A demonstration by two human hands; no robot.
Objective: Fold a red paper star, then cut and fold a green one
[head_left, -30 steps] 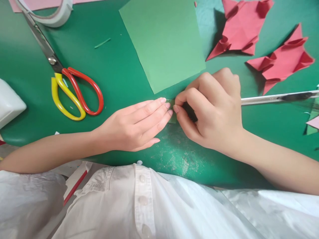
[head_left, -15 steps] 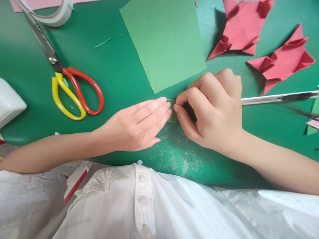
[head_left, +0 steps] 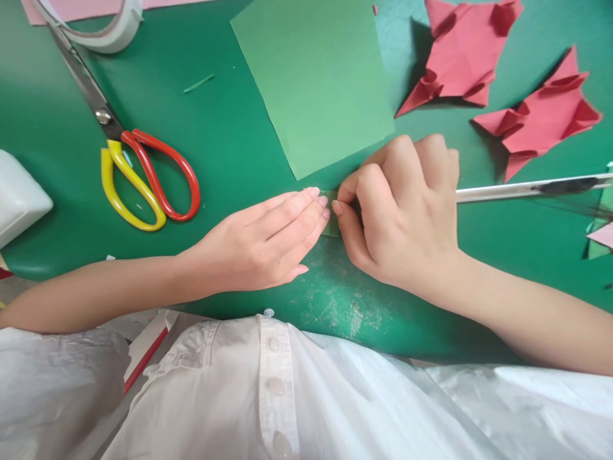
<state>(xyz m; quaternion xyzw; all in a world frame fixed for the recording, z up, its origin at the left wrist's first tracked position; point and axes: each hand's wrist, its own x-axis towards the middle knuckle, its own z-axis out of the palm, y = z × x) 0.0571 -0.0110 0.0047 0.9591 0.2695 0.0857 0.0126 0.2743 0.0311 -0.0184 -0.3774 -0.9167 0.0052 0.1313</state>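
Observation:
A small piece of green paper (head_left: 331, 227) lies on the green tabletop close to my body, mostly covered by my fingers. My left hand (head_left: 258, 246) rests flat over its left part, fingers stretched out and fingertips pressing on it. At the paper's right edge, my right hand (head_left: 402, 211) is closed, with thumb and index finger pinched on it; the other fingers are curled. Just beyond both hands lies a large sheet of green paper (head_left: 320, 83), flat on the table.
Scissors (head_left: 143, 172) with yellow and red handles lie left, a roll of white tape (head_left: 115, 32) by their blades. Two folded red paper shapes (head_left: 472, 54) sit at upper right. A slim metallic utility knife (head_left: 507, 190) lies beside my right hand. A white object (head_left: 22, 198) stands far left.
My right hand has shifted very slightly left and its knuckles have tilted a little. The left hand and the small green paper look unmoved.

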